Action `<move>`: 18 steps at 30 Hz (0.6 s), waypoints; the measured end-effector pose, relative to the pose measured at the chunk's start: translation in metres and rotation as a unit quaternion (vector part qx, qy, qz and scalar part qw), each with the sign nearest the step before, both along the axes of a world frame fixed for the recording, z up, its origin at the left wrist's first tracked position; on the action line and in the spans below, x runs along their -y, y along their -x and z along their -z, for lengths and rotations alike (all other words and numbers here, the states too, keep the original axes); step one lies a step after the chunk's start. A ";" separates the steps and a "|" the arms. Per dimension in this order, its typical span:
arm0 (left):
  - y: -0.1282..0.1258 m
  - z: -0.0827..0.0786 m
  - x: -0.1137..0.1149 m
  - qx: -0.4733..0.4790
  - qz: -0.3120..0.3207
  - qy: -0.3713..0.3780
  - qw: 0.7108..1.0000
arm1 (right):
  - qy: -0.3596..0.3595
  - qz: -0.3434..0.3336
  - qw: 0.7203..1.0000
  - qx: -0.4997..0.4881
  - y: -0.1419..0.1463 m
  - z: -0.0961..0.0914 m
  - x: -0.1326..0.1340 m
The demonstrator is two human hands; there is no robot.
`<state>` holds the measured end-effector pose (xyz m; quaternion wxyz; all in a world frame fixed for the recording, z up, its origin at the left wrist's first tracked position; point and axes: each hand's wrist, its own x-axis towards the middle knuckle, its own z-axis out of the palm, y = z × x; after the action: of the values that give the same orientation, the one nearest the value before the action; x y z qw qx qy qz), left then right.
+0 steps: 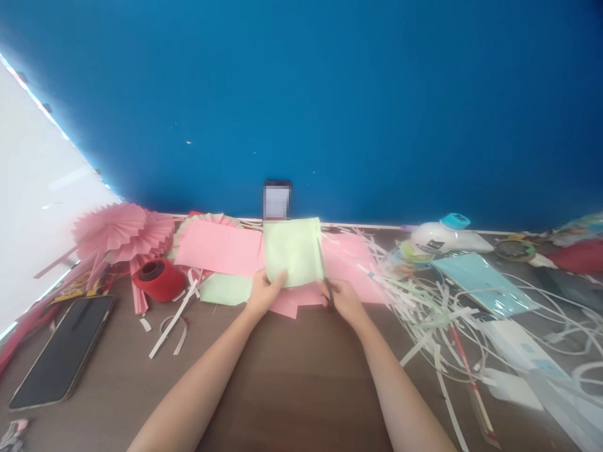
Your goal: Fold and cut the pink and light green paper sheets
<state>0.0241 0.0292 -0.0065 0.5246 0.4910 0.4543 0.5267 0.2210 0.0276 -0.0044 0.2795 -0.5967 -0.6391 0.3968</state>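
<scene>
My left hand (264, 292) pinches the lower left edge of a pale green paper sheet (293, 251), holding it up over pink sheets (217, 247) on the brown table (292, 376). My right hand (343, 300) is closed around dark-handled scissors (326, 279) whose blades run up along the green sheet's right edge. Both forearms reach in from the bottom of the view.
A phone (277, 199) leans against the blue wall behind the paper. Left: pink paper fans (123, 233), a red ribbon spool (159, 279), a dark phone (63, 351). Right: a heap of white paper strips (424, 301), a white and blue punch (445, 235), teal paper (485, 282).
</scene>
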 end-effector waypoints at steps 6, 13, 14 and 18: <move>0.000 0.003 -0.001 -0.015 -0.004 -0.012 1.000 | -0.007 -0.005 1.000 0.011 0.000 0.001 -0.001; 0.001 0.004 -0.001 -0.024 0.003 -0.012 1.000 | -0.012 -0.004 1.000 0.012 -0.001 0.002 -0.001; 0.001 0.004 -0.001 -0.025 0.003 -0.010 1.000 | -0.012 -0.004 1.000 0.013 0.000 0.003 -0.001; 0.001 0.004 -0.001 -0.015 -0.001 -0.006 1.000 | -0.012 -0.003 1.000 0.009 -0.001 0.005 -0.002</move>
<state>0.0236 0.0304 -0.0108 0.5145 0.5018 0.4596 0.5219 0.2222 0.0292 -0.0094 0.2793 -0.5950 -0.6481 0.3847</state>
